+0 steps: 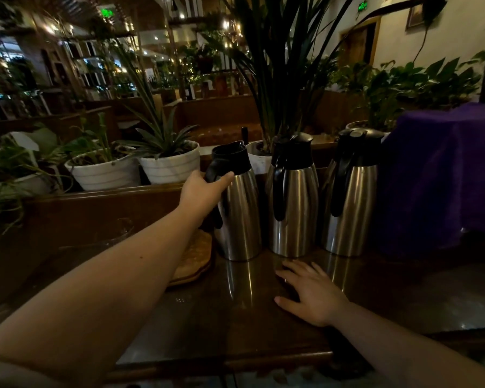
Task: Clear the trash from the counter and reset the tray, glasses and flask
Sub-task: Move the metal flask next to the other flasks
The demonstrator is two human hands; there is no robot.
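Three steel flasks with black tops stand in a row on the dark counter [235,326]. My left hand [200,193] grips the black handle of the left flask [240,217], which leans slightly left and has no lid on top. The middle flask [294,208] and the right flask [353,208] stand upright with lids on. My right hand [310,292] lies flat on the counter, fingers spread, just in front of the middle flask. A round wooden tray [195,261] lies to the left of the flasks, partly hidden under my left forearm.
A purple cloth [443,175] covers something bulky at the right. White plant pots [170,168] with green plants line a wooden ledge behind the counter. Faint clear glassware [118,233] stands in the dark at the left.
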